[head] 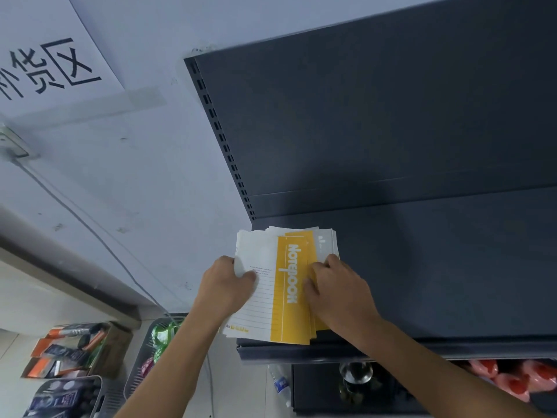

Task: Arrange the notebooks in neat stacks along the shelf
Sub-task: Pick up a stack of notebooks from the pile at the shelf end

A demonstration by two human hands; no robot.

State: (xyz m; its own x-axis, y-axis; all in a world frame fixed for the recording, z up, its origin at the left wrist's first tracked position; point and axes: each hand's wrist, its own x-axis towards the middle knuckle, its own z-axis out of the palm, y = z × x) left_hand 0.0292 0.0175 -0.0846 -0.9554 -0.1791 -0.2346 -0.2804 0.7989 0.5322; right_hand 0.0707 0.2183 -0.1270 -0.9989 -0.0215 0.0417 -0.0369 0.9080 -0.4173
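Both forearms reach up from the bottom edge toward me, bare, and beyond them I see the dark grey shelf (422, 267), the largest thing in front of me, with its slotted upright rising against the pale wall (135, 176). On the shelf's left end, close to the front lip, lies the pile of notebooks (286, 285), white with lined covers and a yellow band reading "Notebook"; the pile is fanned and uneven, the edges not lined up. My left hand (229, 285) clasps the pile's left edge, thumb on the top cover and fingers out of sight. My right hand (337, 291) lies flat on the right side of the pile, fingers bent and pressing down on the yellow band. Lower left, on the floor, stand a cardboard box (78, 351) of orange packets and a grey wire basket (144, 357). Under the shelf I make out red packets (512, 378) and a small bottle (281, 384).
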